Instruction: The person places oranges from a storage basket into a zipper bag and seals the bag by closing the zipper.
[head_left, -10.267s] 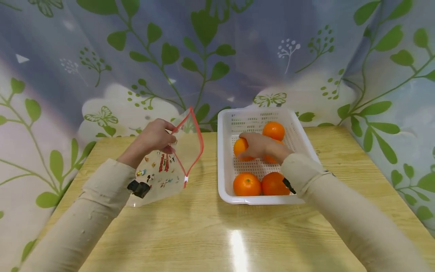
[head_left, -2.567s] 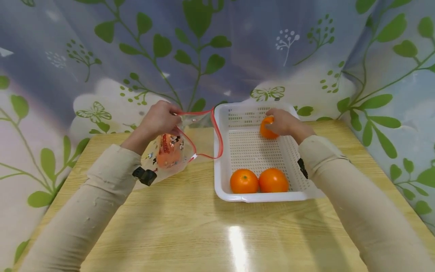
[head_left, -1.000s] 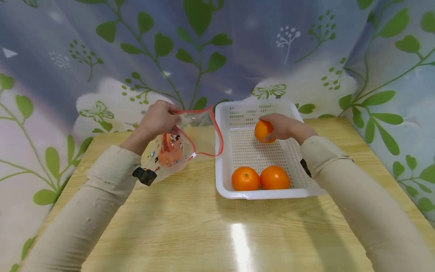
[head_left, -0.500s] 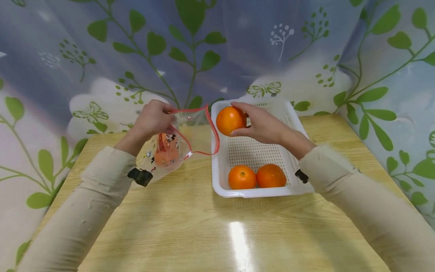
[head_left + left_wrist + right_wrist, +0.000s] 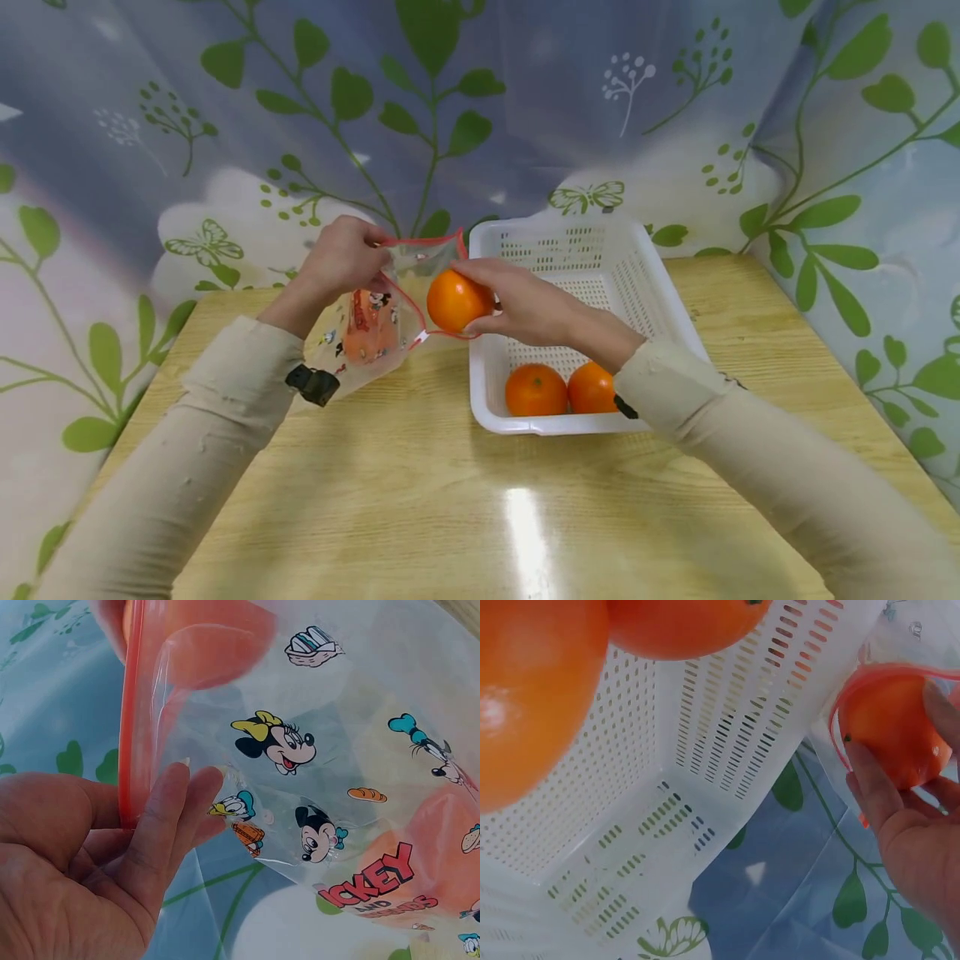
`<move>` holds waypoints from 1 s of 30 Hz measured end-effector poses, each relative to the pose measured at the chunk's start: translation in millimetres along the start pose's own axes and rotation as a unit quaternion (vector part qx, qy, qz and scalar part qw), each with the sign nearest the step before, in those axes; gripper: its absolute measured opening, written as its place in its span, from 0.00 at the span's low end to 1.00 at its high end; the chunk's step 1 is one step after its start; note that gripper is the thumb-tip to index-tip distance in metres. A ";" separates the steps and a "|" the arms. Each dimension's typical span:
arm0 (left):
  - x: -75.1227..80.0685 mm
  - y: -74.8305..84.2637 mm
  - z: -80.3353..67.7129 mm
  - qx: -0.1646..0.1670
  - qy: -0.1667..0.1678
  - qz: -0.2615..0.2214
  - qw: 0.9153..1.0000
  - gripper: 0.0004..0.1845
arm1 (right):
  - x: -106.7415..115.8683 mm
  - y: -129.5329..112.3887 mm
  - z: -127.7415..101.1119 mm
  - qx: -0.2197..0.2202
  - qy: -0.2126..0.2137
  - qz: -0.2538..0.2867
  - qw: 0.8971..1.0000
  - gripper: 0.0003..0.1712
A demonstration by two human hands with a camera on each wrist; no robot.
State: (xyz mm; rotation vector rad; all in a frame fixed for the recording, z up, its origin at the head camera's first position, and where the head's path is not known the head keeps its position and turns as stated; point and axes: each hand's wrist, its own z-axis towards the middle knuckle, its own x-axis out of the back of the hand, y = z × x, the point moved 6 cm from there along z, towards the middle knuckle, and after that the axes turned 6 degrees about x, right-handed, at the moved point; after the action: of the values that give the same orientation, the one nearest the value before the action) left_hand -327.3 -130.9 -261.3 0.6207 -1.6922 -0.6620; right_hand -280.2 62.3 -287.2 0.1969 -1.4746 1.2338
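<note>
My left hand (image 5: pixel 341 258) (image 5: pixel 97 847) pinches the red zip rim of a clear cartoon-printed bag (image 5: pixel 375 325) (image 5: pixel 330 772), holding its mouth up above the table. Fruit shows orange through the bag's lower part (image 5: pixel 367 337). My right hand (image 5: pixel 525 304) (image 5: pixel 915 825) grips an orange (image 5: pixel 456 300) (image 5: pixel 896 727) right at the bag's red-edged mouth, left of the white perforated basket (image 5: pixel 600 250) (image 5: pixel 705 750). Two more oranges (image 5: pixel 536 389) (image 5: pixel 589 387) lie at the basket's near end, seen close up in the right wrist view.
The wooden table (image 5: pixel 450 500) carries the basket on its right half. A leaf-patterned curtain (image 5: pixel 450 100) hangs close behind the table and wraps both sides. My beige sleeves (image 5: pixel 187 467) reach in from the near edge.
My right hand lifted an orange from the basket's far end and carried it left to the bag's mouth. The left hand kept holding the bag up.
</note>
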 end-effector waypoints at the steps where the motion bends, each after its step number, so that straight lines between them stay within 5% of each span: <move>1: -0.1 -0.2 0.4 0.000 0.000 0.001 1.000 0.19 | -2.1 -0.5 2.0 0.002 -0.009 -0.001 1.000 0.45; 19: 0.9 0.1 1.6 0.002 0.008 -0.002 1.000 0.20 | -14.9 -6.2 16.7 0.028 -0.047 -0.026 0.998 0.39; 30: 11.5 0.8 -1.9 -0.015 0.016 -0.022 1.000 0.17 | -10.1 -5.8 11.2 -0.018 -0.040 0.068 0.997 0.31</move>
State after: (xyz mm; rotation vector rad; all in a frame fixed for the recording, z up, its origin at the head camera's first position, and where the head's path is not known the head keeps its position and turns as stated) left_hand -327.8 -138.7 -252.6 0.6457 -1.6399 -0.7027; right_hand -279.7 46.4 -289.8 0.1241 -1.6000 1.3205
